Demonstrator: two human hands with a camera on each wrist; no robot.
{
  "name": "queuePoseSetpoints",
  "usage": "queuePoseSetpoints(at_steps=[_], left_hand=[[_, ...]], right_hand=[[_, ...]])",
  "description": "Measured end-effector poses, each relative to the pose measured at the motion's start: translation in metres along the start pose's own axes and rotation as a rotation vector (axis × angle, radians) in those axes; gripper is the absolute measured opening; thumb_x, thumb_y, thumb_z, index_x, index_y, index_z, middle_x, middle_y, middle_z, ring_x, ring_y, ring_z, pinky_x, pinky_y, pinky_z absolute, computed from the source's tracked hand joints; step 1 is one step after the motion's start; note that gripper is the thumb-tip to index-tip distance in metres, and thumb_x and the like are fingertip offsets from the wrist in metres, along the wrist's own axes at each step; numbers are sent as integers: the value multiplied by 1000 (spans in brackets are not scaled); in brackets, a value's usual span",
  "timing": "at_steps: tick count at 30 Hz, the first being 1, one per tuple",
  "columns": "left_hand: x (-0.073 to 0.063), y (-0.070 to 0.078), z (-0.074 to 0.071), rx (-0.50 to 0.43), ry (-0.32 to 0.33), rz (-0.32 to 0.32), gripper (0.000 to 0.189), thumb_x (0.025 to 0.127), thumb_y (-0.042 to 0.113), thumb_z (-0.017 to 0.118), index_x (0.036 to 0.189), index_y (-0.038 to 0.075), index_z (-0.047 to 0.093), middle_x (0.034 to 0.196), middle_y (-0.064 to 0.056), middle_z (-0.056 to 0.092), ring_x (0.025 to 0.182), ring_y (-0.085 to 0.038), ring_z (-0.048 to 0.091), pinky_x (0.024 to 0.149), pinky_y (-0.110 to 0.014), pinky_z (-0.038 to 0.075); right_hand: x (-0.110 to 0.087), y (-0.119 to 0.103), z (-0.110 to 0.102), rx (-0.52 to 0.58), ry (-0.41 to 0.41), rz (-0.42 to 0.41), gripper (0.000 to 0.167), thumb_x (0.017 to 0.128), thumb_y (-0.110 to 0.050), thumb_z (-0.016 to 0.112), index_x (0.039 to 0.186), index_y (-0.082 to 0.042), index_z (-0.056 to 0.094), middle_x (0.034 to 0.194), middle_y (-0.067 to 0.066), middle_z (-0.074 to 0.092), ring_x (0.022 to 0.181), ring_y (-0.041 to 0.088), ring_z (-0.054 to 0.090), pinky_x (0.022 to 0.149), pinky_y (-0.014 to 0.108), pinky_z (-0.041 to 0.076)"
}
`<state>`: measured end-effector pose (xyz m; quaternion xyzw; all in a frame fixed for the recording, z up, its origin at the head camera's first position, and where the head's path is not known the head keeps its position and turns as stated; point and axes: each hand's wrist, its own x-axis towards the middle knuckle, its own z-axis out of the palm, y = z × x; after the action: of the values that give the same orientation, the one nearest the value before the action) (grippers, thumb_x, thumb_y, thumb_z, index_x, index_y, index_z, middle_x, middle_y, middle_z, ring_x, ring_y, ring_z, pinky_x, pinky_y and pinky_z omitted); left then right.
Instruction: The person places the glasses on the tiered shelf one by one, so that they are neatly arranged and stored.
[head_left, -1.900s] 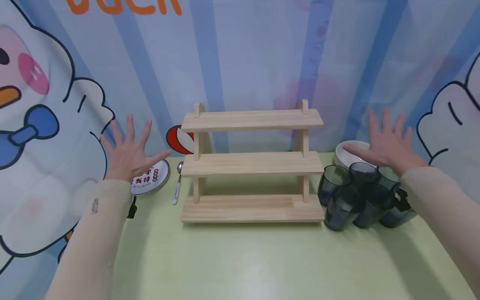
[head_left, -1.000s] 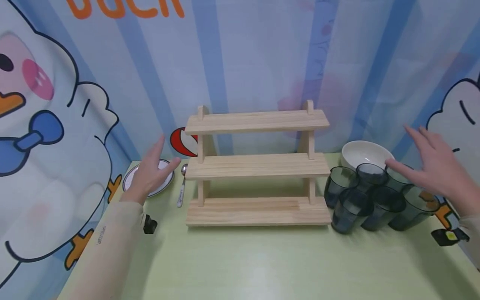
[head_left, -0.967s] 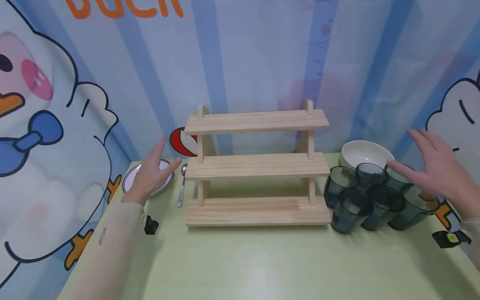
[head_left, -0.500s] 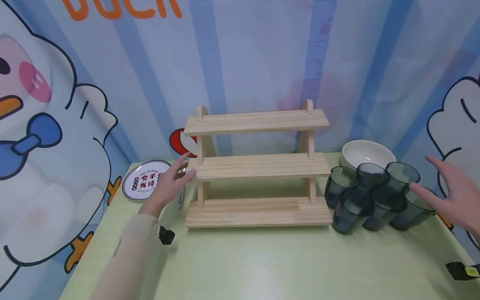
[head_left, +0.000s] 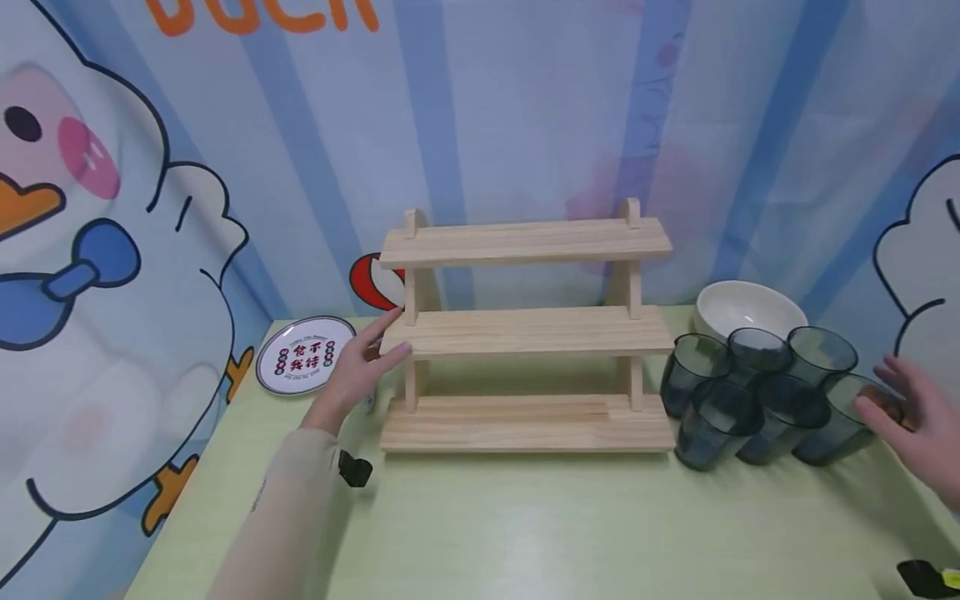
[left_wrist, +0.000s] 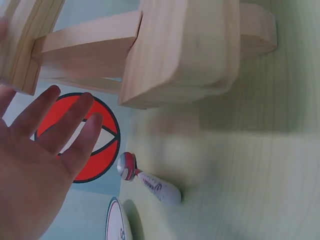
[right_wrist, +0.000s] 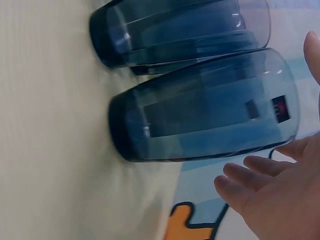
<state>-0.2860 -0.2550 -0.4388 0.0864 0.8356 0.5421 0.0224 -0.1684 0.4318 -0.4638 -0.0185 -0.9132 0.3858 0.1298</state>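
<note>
A three-tier wooden display rack (head_left: pixel 525 329) stands on the pale green table. My left hand (head_left: pixel 351 379) is at the left end of its middle shelf, fingers extended; in the head view the fingertips overlap the shelf's edge, and whether they press it I cannot tell. Several dark tinted drinking glasses (head_left: pixel 716 425) stand grouped upright to the rack's right. My right hand (head_left: pixel 918 425) is beside the front right glass (right_wrist: pixel 210 110), thumb and fingers apart around its rim side, holding nothing. The right wrist view shows a small label on that glass.
Left of the rack lies an oval white plate (head_left: pixel 292 358) with red lettering. A spoon (left_wrist: pixel 155 185) lies between plate and rack, mostly hidden by my left hand in the head view. Behind the glasses is a white bowl (head_left: pixel 750 307). A printed curtain (head_left: pixel 525 108) hangs behind the table.
From spread-out poses, both hands have come down: the left moved rightward to the rack's middle shelf, uncovering the plate; the right moved outward and lower, beside the front right glass.
</note>
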Motion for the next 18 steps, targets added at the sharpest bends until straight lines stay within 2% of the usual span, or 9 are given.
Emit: queuePoseSetpoints(at_steps=[2,3,5,6,7,9,10,14,18], left_hand=[[2,-1,2,-32,-1,12,69,102,44,69,163,38,37,171,0,30,149,-38,42,115,-59,41],[2,-1,2,-48,-3,18,70,102,42,69,163,37,37,171,0,30,150,-38,41,114,-59,42],[4,-2,4,-85,-5,30,68,103,37,69,163,35,37,171,0,28,151,-36,40,112,-58,45],[4,-2,6,-101,-4,36,68,103,35,69,163,34,38,172,0,28,151,-35,39,111,-58,46],[4,-2,7,-114,-3,44,68,103,33,69,163,33,38,172,0,27,152,-34,38,111,-58,47],[5,-2,9,-140,-2,60,68,103,30,69,163,30,38,172,1,27,153,-32,36,110,-57,47],[6,-2,10,-150,2,65,68,103,29,70,163,29,39,172,1,28,152,-31,37,110,-57,48],[8,-2,14,-174,21,76,69,102,26,72,163,25,39,170,1,31,151,-29,37,110,-56,48],[10,-5,17,-197,39,65,70,101,24,72,163,26,39,170,0,31,148,-31,41,109,-57,48]], right_hand=[[-1,15,5,-14,21,1,78,111,-25,52,169,-9,1,168,35,16,154,43,29,128,42,25],[-2,18,6,9,13,6,79,111,-25,52,170,-11,1,167,36,17,152,43,31,124,26,27],[-3,25,8,26,7,2,80,110,-23,56,170,-14,4,164,37,22,148,16,38,107,8,35],[-4,27,9,28,2,6,80,110,-24,57,170,-15,5,163,36,24,146,13,39,94,1,34],[-4,30,10,30,-1,5,80,109,-24,59,170,-17,7,163,35,26,141,2,40,85,-2,34],[-3,34,12,77,-27,-1,80,108,-20,61,170,-17,10,167,35,20,152,15,37,85,-1,36],[-2,41,14,67,-18,-5,81,107,-21,62,170,-21,11,169,28,22,149,5,37,85,-1,37],[4,77,22,53,-6,4,84,106,-27,65,169,-34,11,174,10,21,156,23,32,88,-1,36],[11,105,26,69,-4,13,85,105,-28,67,168,-37,11,174,9,20,155,33,32,88,1,38]])
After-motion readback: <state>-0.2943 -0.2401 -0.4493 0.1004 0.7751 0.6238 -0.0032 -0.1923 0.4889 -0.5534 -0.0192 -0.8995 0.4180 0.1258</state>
